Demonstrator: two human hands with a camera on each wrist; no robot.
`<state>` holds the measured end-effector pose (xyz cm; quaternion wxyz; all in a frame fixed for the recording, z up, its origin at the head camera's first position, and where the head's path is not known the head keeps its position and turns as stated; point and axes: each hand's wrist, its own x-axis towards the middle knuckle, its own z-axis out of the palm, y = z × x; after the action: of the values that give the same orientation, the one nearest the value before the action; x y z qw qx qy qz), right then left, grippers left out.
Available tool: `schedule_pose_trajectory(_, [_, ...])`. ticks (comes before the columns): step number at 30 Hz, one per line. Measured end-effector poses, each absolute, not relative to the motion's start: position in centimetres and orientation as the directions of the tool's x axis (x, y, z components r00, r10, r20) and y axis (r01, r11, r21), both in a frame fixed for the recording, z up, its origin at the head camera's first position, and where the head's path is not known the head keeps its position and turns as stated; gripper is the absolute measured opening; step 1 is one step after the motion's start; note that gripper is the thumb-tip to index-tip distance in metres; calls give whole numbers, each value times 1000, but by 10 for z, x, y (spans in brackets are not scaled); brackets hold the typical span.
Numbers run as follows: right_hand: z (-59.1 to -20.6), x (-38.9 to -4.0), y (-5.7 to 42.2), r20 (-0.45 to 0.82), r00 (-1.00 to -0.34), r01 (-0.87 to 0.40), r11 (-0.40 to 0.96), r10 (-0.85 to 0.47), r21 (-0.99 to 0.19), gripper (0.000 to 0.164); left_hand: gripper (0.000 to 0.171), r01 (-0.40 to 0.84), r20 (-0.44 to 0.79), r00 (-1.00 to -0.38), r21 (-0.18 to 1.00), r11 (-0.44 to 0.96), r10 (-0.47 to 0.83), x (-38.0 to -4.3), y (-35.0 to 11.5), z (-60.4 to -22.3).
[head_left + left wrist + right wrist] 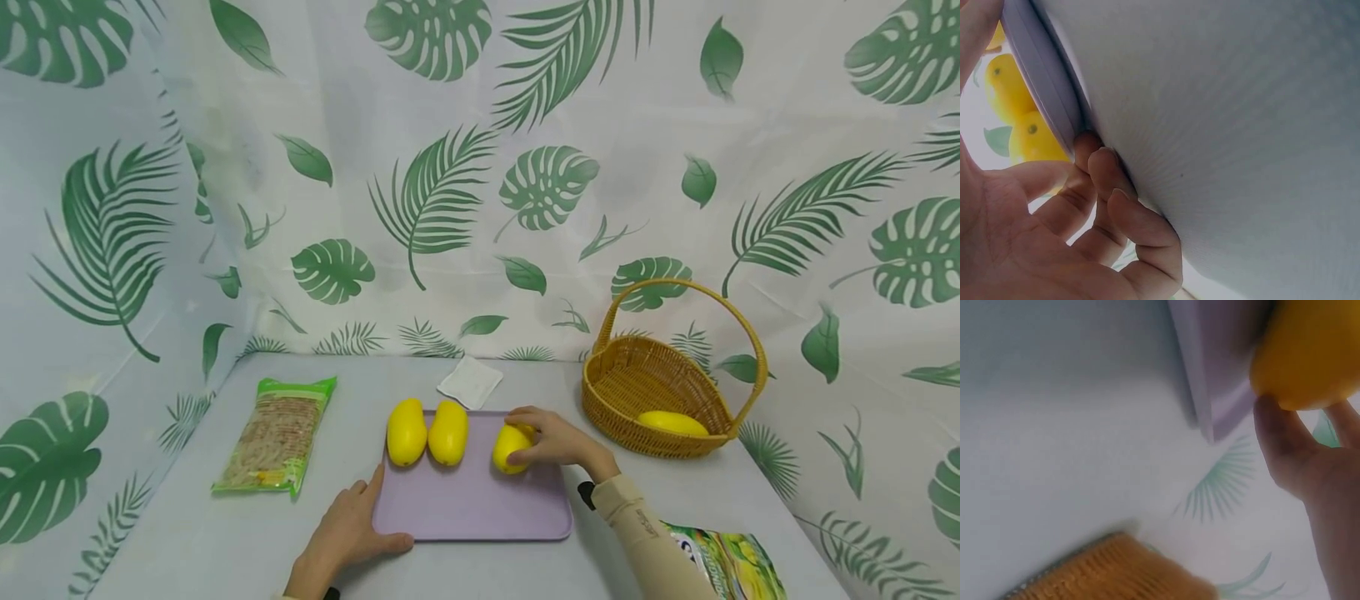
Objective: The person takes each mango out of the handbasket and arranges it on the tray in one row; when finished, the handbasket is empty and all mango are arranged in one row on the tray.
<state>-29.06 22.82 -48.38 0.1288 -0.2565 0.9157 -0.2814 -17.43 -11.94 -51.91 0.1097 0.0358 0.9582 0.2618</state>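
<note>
A lilac tray lies on the table. My right hand grips a yellow mango over its right half, thumb on the near side and fingers over the top. In the right wrist view, fingertips press on this mango beside the tray wall. Two more yellow mangoes, one left of the other, lie side by side at the tray's back left. My left hand holds the tray's front left corner, thumb along the front edge. Its fingers curl beside the tray rim in the left wrist view.
A wicker basket with a tall handle stands at the back right, with one yellow mango inside. A green-edged food packet lies at left. Behind the tray is a white packet; a green bag lies by my right sleeve.
</note>
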Motion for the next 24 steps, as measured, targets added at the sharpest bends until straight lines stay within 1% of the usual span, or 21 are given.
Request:
schedule_pose_trajectory(5, [-484, -294, 219, -119, -812, -428, 723, -571, -542, 75, 125, 7, -192, -974, 516, 856, 124, -174, -120, -518])
schedule_pose_trajectory(8, [-485, -296, 216, -129, -807, -431, 724, -577, -538, 74, 125, 6, -193, -973, 520, 854, 125, -174, -120, -518])
schedule_pose_trajectory(16, [-490, -302, 206, -107, -788, -479, 713, -606, -512, 74, 125, -3, -206, -971, 519, 855, 122, -175, -120, -520])
schedule_pose_trajectory(24, [-485, -305, 192, -145, -788, -457, 726, -599, -515, 75, 125, 15, -189, -973, 518, 855, 132, -175, -121, -520])
